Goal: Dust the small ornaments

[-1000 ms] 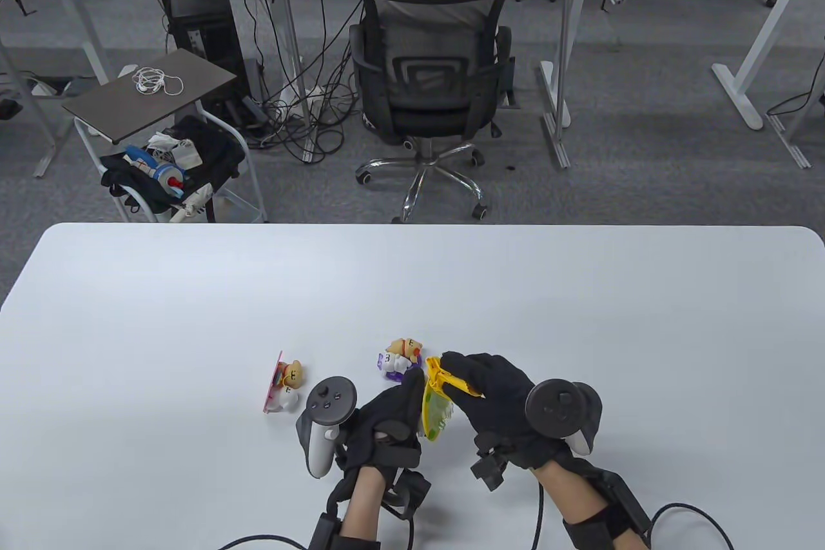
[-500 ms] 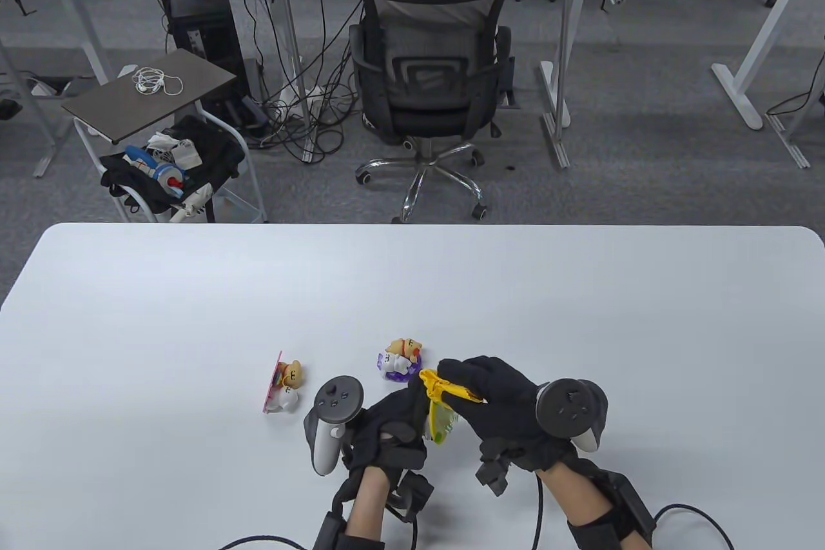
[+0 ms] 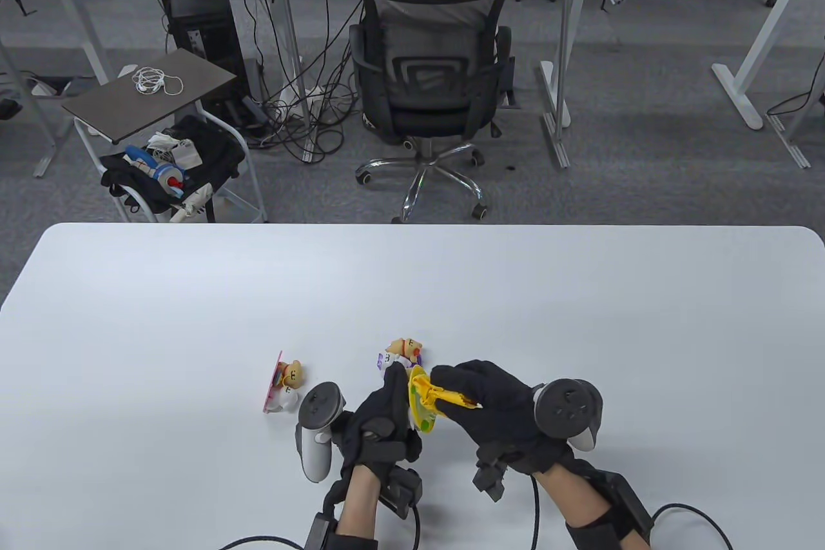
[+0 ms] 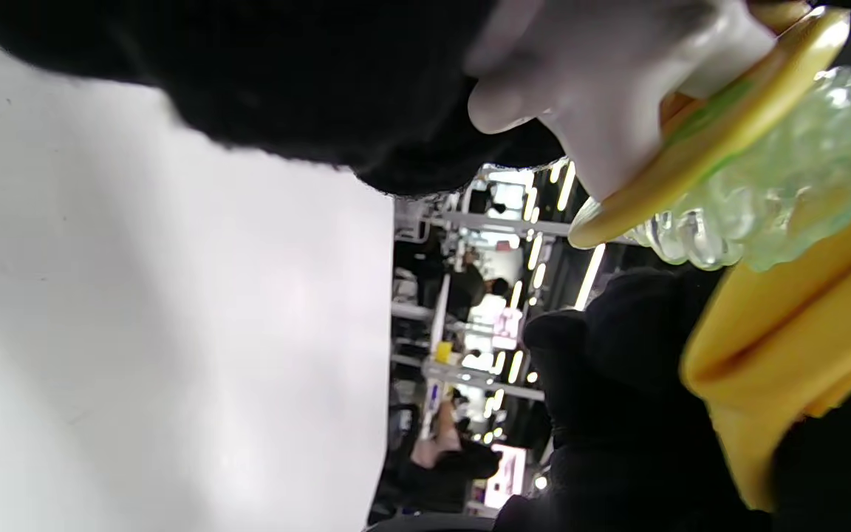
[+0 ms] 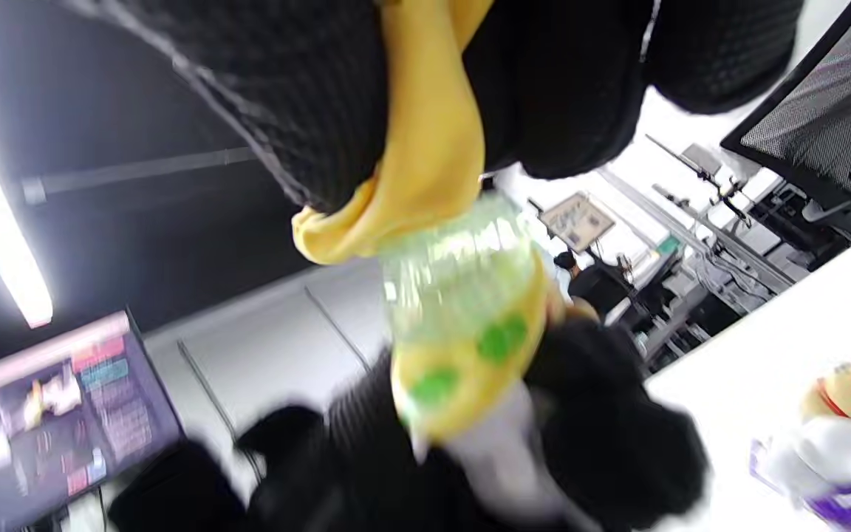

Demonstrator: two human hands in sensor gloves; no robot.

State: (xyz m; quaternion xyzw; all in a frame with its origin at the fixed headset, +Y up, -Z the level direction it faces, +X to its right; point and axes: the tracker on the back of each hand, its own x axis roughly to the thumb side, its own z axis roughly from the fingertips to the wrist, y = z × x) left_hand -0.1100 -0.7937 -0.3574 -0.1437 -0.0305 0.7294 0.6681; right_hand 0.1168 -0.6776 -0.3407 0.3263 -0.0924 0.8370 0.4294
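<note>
White table (image 3: 193, 292); hands gripping yellow ornament (image 3: 420, 405) and cloth (image 3: 451, 392), bear figurines (image 3: 403, 353) beside.

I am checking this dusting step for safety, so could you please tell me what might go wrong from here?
1. The left hand holds the yellow-based ornament off the table while the right hand rubs it with the yellow cloth; a hard wipe might knock it loose.
2. The purple-based ornament stands right behind both hands and could be bumped over.
</note>
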